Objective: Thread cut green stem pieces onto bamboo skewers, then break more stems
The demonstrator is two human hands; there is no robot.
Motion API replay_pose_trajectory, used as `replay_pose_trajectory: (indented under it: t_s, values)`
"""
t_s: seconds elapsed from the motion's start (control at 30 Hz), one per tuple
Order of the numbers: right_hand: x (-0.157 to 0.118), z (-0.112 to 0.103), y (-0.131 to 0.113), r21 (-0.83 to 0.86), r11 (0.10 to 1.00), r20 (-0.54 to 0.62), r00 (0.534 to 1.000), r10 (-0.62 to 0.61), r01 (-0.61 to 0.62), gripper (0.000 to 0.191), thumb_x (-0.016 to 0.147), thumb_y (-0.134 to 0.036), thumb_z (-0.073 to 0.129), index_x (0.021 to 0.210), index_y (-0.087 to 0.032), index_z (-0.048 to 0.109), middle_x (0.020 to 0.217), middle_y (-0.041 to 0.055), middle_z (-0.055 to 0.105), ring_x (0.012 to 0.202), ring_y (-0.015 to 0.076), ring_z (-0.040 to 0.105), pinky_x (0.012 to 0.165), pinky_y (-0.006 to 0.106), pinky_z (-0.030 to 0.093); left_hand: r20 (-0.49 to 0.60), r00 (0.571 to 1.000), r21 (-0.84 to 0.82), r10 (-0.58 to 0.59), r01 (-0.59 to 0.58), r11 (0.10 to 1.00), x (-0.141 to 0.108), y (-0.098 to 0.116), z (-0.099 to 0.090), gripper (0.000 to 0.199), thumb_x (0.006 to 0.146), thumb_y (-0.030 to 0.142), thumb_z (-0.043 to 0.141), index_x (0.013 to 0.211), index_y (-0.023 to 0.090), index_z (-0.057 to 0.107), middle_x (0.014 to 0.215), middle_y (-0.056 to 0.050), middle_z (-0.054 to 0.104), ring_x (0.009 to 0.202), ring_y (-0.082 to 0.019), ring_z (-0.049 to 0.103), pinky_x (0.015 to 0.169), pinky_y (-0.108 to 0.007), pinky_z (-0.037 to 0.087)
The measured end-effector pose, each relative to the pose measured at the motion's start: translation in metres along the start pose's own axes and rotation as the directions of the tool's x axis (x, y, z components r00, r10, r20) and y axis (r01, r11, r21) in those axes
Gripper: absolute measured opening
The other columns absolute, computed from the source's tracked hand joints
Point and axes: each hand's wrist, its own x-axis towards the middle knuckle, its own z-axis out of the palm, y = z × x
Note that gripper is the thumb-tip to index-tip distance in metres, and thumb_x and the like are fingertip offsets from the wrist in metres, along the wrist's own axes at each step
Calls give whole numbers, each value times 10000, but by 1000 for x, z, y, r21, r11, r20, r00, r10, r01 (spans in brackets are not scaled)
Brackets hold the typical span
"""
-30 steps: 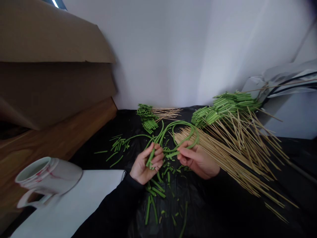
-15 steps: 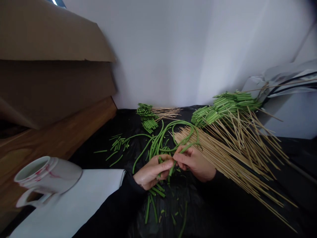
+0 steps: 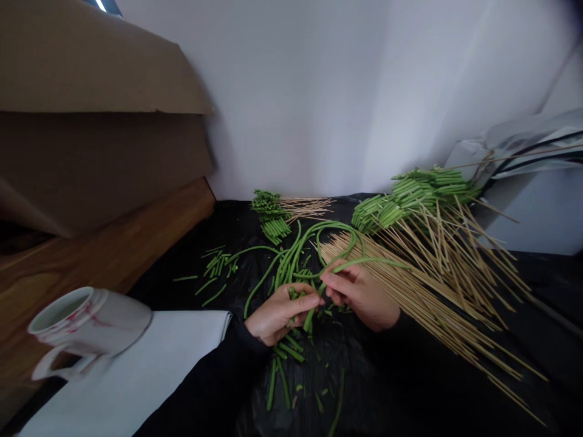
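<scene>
My left hand (image 3: 285, 312) is closed around several short green stem pieces (image 3: 297, 295). Beside it on the right, my right hand (image 3: 355, 292) pinches a long green stem (image 3: 373, 260), whose free end reaches right over the wooden sticks (image 3: 401, 285). The fingertips of both hands nearly meet at the stem's lower part. Behind the hands lie long curled green stems (image 3: 291, 258) on black plastic sheeting (image 3: 182, 261). Cut pieces (image 3: 282, 379) are scattered below my left hand, and more short pieces (image 3: 218, 264) lie to the left.
Skewered green bundles (image 3: 419, 194) lie at the back right, a smaller bundle (image 3: 271, 212) at the back centre. A mug (image 3: 104, 321) rests on a white sheet (image 3: 177, 340) at left. A cardboard box (image 3: 104, 164) stands behind it; a white wall closes off the back.
The long stem in my right hand now extends farther right over the sticks. My hands have shifted only slightly.
</scene>
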Motion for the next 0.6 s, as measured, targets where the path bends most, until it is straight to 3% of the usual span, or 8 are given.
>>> replay_pose_trajectory:
  t_s: [0.27,0.43,0.6]
  values:
    - [-2,0,-1,-43,999,-36,999,-35,34,288,728,-436,704,750,-181,571,568,-48,569,454,65,463,444,216,333,-74,988,161,135,-122,979,2,-2,0,285,742,386,720,779,111,656,678,-16,591,486,-41,354,449,-204,212]
    - [-3,1,1,8,997,-43,997,-72,72,230,780,-396,670,761,-190,571,635,-38,589,498,64,472,467,213,338,-172,959,29,223,-222,975,0,1,6,266,757,372,710,751,115,645,651,0,566,478,-38,324,455,-203,205]
    - [-2,6,6,94,993,-37,997,-72,75,198,775,-366,681,771,-196,578,644,-38,606,487,62,466,469,214,340,-248,946,-137,210,-249,959,1,-3,11,270,753,380,718,732,129,620,514,57,424,463,-45,298,463,-194,228]
